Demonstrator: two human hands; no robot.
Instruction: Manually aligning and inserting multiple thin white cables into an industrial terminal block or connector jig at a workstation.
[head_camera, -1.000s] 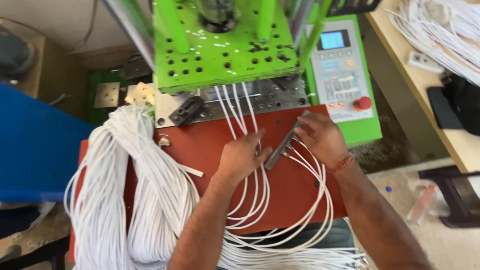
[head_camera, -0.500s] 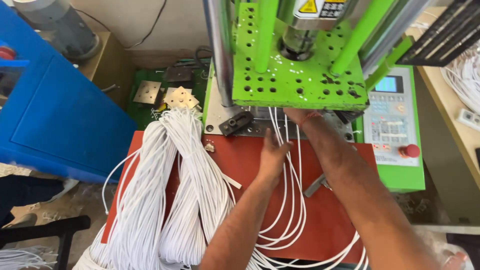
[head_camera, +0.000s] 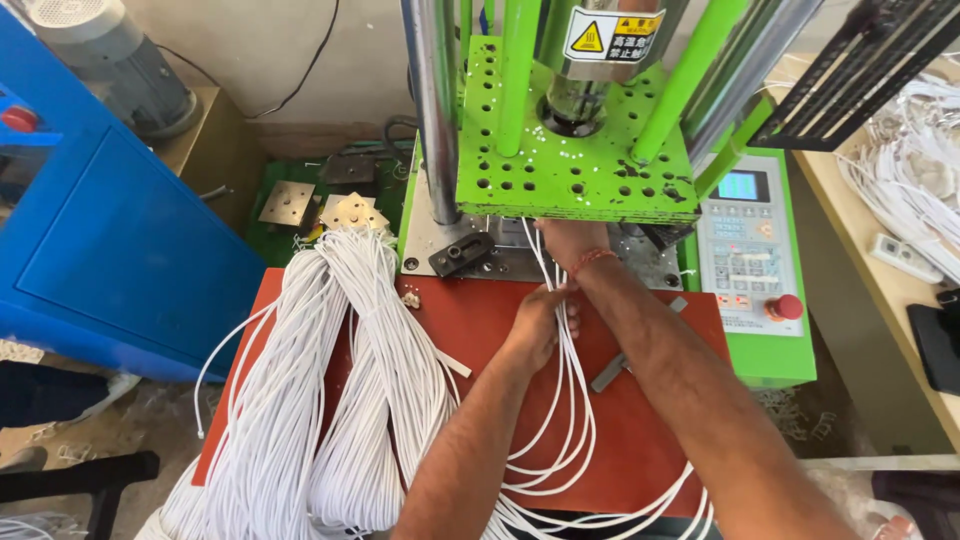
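The right hand (head_camera: 568, 240) reaches under the green plate (head_camera: 570, 170) at twelve o'clock, its fingers hidden; the cable bundles (head_camera: 330, 400) are cut off at six.

Small manufacturing workshop, cable-assembly station. Landmark: green vertical moulding press (head_camera: 575, 150) with steel columns and perforated platen. Right of press: push-button control panel (head_camera: 745, 245) with red stop knob (head_camera: 786, 306). In front of press: red work surface (head_camera: 480, 330) carrying bundled white cables (head_camera: 330, 400). Left of press: blue machine cabinet (head_camera: 120, 250), bare concrete wall behind.
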